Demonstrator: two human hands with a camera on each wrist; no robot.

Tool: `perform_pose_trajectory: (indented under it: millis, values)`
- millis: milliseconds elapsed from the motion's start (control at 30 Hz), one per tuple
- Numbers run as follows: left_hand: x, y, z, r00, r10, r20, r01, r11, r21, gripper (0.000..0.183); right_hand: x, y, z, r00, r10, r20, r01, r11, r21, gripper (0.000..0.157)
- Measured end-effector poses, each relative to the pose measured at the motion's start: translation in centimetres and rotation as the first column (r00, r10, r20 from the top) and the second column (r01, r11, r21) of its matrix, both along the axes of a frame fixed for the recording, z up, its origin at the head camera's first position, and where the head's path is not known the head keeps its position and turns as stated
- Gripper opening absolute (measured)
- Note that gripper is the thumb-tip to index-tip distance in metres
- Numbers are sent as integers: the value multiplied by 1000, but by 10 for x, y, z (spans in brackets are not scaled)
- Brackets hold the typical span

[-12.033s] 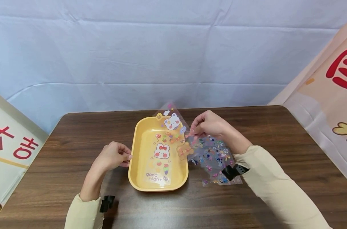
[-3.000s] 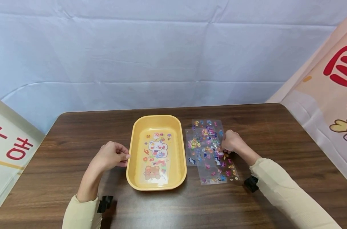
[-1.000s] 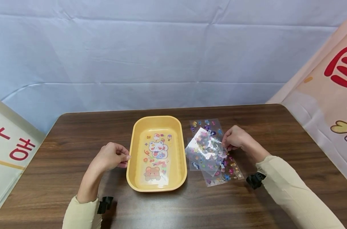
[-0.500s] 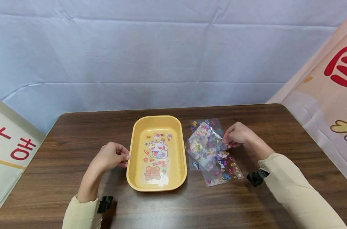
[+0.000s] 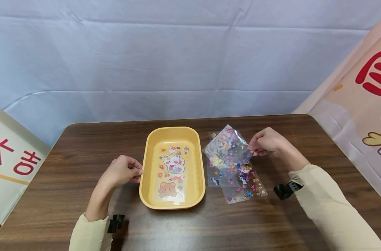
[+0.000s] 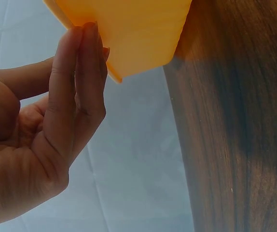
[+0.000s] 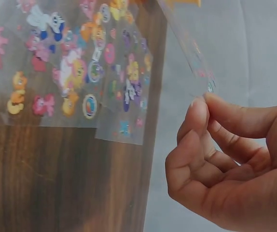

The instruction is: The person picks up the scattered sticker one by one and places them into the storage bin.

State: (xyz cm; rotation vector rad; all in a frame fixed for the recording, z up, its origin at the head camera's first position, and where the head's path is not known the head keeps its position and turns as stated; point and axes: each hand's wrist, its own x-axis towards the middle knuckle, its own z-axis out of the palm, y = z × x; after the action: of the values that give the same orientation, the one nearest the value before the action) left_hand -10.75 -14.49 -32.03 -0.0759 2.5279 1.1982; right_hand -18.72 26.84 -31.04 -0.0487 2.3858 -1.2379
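Observation:
My left hand (image 5: 124,170) pinches the left rim of a yellow plastic tray (image 5: 172,204), thumb and fingertips at its edge, as the left wrist view also shows. In the tray lie clear sticker sheets (image 5: 167,190) with bears and small pictures. To the right, my right hand (image 5: 267,142) pinches the corner of a clear sticker sheet (image 5: 223,146) between thumb and forefinger. That sheet is turned diagonally and raised over the other sheets. Beneath it, overlapping sticker sheets (image 5: 242,197) with small colourful ponies lie on the table; the raised sheet partly hides them.
The brown wooden table (image 5: 93,146) reaches back to a pale cloth backdrop (image 5: 165,62). Printed banners stand at both sides, the right one (image 5: 377,76) with red lettering. A black wrist strap (image 5: 288,190) is on each sleeve.
The bear sheet held earlier now lies in the tray. My right hand has since picked up a pony sheet, lifting it up and away toward the back. The left hand stays at the rim.

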Motion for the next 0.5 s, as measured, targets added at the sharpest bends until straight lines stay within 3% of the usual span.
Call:
perform_pose_trajectory:
  millis: [500]
  values:
    - [0, 0, 0, 1000, -4, -9, 4, 1000, -7, 10, -4, 2, 20, 999, -33, 19, 34, 995, -93, 13]
